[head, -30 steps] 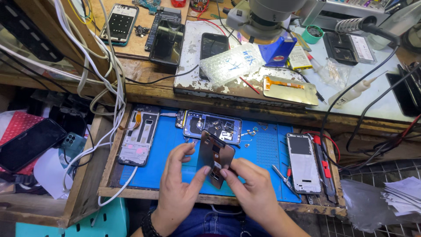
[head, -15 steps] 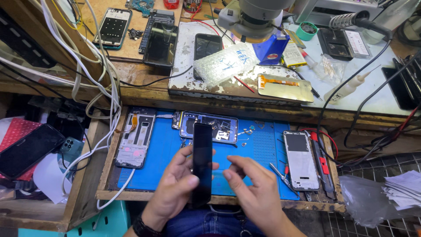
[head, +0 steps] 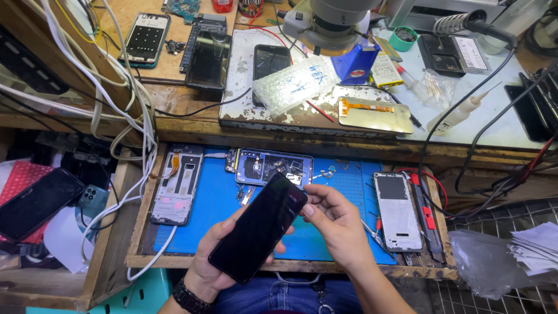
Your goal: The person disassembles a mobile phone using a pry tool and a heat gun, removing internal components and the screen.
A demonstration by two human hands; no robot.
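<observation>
both hands grip dark phone screen point(head: 258, 228): left hand point(head: 212, 264) cradling, right hand point(head: 337, 224) pinching corner; blue mat point(head: 340, 180) beneath.

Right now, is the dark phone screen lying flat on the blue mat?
No, the dark phone screen is held up above the blue mat, cradled in the left hand with the right hand at its top corner.

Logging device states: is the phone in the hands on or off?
Cannot tell: the phone screen is dark, showing only glare, as the left hand holds it.
</observation>
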